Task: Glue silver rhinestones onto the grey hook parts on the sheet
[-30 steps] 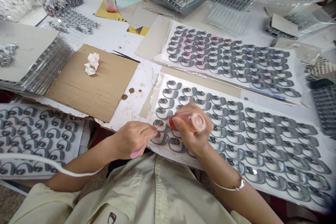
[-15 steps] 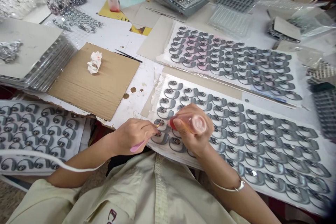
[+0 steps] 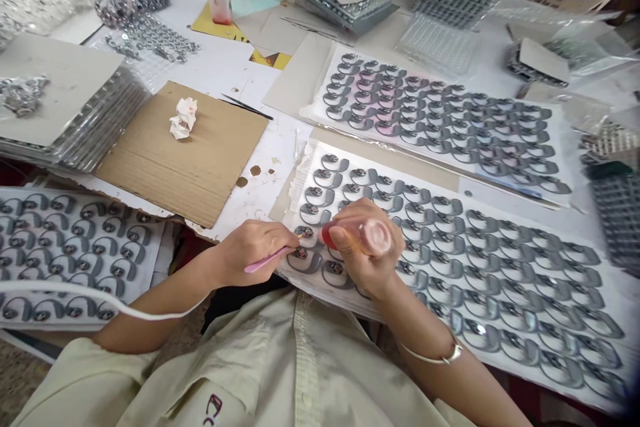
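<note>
My left hand [image 3: 257, 245] pinches a slim pink-handled tool [image 3: 267, 259]; its tip is by the small metal piece of a grey ring-like part [image 3: 304, 232] at the sheet's near left corner. Fingers of my right hand [image 3: 383, 263] wrap round a small squeeze bottle [image 3: 357, 233] with reddish-orange liquid, tilted with its red end toward the left hand. Under both hands lies a white padded sheet [image 3: 315, 147] carrying rows of these grey parts, each with a small metal piece. The bottle and right hand hide some of them.
A second sheet of grey parts [image 3: 440, 113] lies beyond. To the left are brown cardboard [image 3: 200, 167] with crumpled tissue [image 3: 183, 118], black tweezers [image 3: 247, 107] and stacked trays [image 3: 105, 110]. A capped jar [image 3: 220, 0] stands at the back. A white cable [image 3: 115, 307] crosses my left forearm.
My left hand has turned slightly, and more of the pink handle shows, lying flatter. The right hand and bottle are nearly where they were. The view has shifted a little.
</note>
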`<state>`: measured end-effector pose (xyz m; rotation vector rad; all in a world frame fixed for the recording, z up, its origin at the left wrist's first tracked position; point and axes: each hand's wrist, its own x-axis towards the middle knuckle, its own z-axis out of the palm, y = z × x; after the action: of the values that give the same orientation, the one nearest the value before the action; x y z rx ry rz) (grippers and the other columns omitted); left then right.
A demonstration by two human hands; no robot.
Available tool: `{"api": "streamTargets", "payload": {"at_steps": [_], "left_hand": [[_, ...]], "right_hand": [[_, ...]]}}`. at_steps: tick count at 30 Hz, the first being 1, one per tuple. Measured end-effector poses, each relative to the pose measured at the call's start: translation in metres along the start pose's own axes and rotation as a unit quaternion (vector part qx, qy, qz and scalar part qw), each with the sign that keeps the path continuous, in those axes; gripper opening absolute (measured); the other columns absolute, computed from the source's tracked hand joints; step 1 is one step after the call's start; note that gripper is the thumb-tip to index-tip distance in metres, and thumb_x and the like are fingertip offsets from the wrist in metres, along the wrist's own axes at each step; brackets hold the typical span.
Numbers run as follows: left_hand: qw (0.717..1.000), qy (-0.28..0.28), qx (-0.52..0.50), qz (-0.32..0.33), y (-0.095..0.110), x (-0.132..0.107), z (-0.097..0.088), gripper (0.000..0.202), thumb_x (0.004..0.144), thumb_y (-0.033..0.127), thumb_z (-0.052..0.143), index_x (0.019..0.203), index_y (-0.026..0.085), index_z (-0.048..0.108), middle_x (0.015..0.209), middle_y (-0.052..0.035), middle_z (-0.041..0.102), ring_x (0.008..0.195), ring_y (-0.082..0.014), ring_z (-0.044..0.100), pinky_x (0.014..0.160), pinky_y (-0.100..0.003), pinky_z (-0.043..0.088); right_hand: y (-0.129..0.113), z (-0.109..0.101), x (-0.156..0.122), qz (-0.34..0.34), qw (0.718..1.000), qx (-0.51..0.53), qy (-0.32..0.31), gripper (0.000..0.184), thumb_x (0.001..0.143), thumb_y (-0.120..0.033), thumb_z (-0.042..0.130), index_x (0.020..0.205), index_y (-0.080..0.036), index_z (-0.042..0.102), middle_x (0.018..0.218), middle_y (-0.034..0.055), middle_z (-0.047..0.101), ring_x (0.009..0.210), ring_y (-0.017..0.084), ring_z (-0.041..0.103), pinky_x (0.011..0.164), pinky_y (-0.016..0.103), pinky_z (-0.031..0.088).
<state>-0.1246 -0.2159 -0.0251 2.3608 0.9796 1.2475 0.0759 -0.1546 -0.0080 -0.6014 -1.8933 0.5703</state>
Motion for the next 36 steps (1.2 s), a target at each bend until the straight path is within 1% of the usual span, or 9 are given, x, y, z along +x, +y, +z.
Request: {"api": "streamTargets", "payload": {"at_steps": [6, 8, 12, 15, 17, 21, 25, 30, 36], "left_hand": [[0.999, 0.000, -0.019, -0.030, -0.001, 0.000, 0.000, 0.012, 0.090, 0.008, 0.054, 0.098, 0.013, 0.061, 0.088, -0.0083, 0.074, 0.082, -0.0168, 0.072, 0.076, -0.025, 0.060], [0.999, 0.009, -0.025, -0.037, -0.001, 0.000, 0.000, 0.011, 0.090, 0.009, 0.055, 0.097, 0.012, 0.062, 0.087, -0.0081, 0.074, 0.081, -0.0167, 0.073, 0.074, -0.024, 0.060], [0.995, 0.053, -0.036, -0.075, -0.001, -0.004, -0.002, 0.009, 0.089, 0.012, 0.061, 0.096, 0.012, 0.065, 0.086, -0.0080, 0.074, 0.077, -0.0159, 0.072, 0.071, -0.022, 0.059], [0.990, 0.095, -0.020, -0.102, -0.001, -0.008, -0.005, 0.009, 0.087, 0.013, 0.064, 0.096, 0.012, 0.066, 0.086, -0.0077, 0.075, 0.077, -0.0154, 0.072, 0.071, -0.022, 0.058], [0.988, 0.112, -0.011, -0.110, -0.002, -0.012, -0.006, 0.009, 0.086, 0.013, 0.066, 0.095, 0.012, 0.067, 0.085, -0.0076, 0.075, 0.077, -0.0151, 0.072, 0.072, -0.022, 0.058], [0.986, 0.123, -0.011, -0.116, -0.002, -0.018, -0.008, 0.010, 0.085, 0.011, 0.067, 0.095, 0.012, 0.067, 0.084, -0.0082, 0.075, 0.077, -0.0151, 0.073, 0.072, -0.022, 0.058], [0.986, 0.128, -0.006, -0.109, 0.001, -0.022, -0.009, 0.012, 0.085, 0.012, 0.067, 0.097, 0.013, 0.067, 0.086, -0.0082, 0.075, 0.079, -0.0159, 0.073, 0.074, -0.023, 0.060], [0.986, 0.117, -0.002, -0.117, 0.010, -0.026, -0.013, 0.008, 0.086, 0.012, 0.065, 0.094, 0.013, 0.066, 0.085, -0.0086, 0.075, 0.078, -0.0156, 0.073, 0.073, -0.022, 0.059], [0.985, 0.129, 0.003, -0.118, 0.024, -0.032, -0.014, 0.010, 0.087, 0.011, 0.065, 0.095, 0.015, 0.066, 0.086, -0.0067, 0.076, 0.078, -0.0144, 0.073, 0.074, -0.021, 0.060]], "right_hand": [[0.000, 0.002, -0.001, 0.013, 1.000, 0.007, -0.008, 0.011, 0.081, -0.011, 0.066, 0.080, -0.020, 0.061, 0.072, 0.0011, 0.062, 0.065, 0.015, 0.056, 0.059, 0.033, 0.046], [0.000, 0.002, -0.001, 0.012, 1.000, 0.010, -0.006, 0.010, 0.081, -0.011, 0.066, 0.080, -0.020, 0.062, 0.072, 0.0009, 0.062, 0.065, 0.015, 0.056, 0.060, 0.033, 0.046], [0.000, 0.003, -0.001, 0.024, 0.999, 0.024, 0.002, 0.009, 0.081, -0.012, 0.066, 0.081, -0.019, 0.061, 0.073, 0.0014, 0.061, 0.066, 0.015, 0.056, 0.060, 0.033, 0.046], [0.000, 0.003, -0.002, 0.029, 0.999, 0.029, 0.002, 0.009, 0.082, -0.013, 0.066, 0.079, -0.019, 0.061, 0.072, 0.0016, 0.061, 0.066, 0.015, 0.057, 0.061, 0.033, 0.046], [0.000, 0.003, -0.003, 0.029, 0.999, 0.027, 0.002, 0.009, 0.082, -0.014, 0.065, 0.078, -0.020, 0.061, 0.071, 0.0016, 0.061, 0.066, 0.016, 0.057, 0.061, 0.034, 0.046], [0.001, 0.005, -0.002, 0.033, 0.999, 0.034, 0.006, 0.008, 0.082, -0.015, 0.065, 0.078, -0.020, 0.061, 0.071, 0.0019, 0.062, 0.066, 0.016, 0.057, 0.061, 0.034, 0.046], [0.001, 0.006, -0.001, 0.038, 0.998, 0.039, 0.013, 0.007, 0.083, -0.017, 0.065, 0.078, -0.020, 0.062, 0.071, 0.0020, 0.062, 0.066, 0.016, 0.057, 0.061, 0.034, 0.046], [0.000, 0.006, -0.001, 0.039, 0.998, 0.041, 0.012, 0.007, 0.082, -0.016, 0.066, 0.077, -0.020, 0.062, 0.071, 0.0019, 0.063, 0.066, 0.016, 0.057, 0.062, 0.034, 0.047], [-0.001, 0.005, 0.000, 0.055, 0.997, 0.048, 0.007, 0.007, 0.082, -0.017, 0.067, 0.077, -0.020, 0.063, 0.071, 0.0022, 0.063, 0.066, 0.016, 0.057, 0.062, 0.033, 0.047]]}}
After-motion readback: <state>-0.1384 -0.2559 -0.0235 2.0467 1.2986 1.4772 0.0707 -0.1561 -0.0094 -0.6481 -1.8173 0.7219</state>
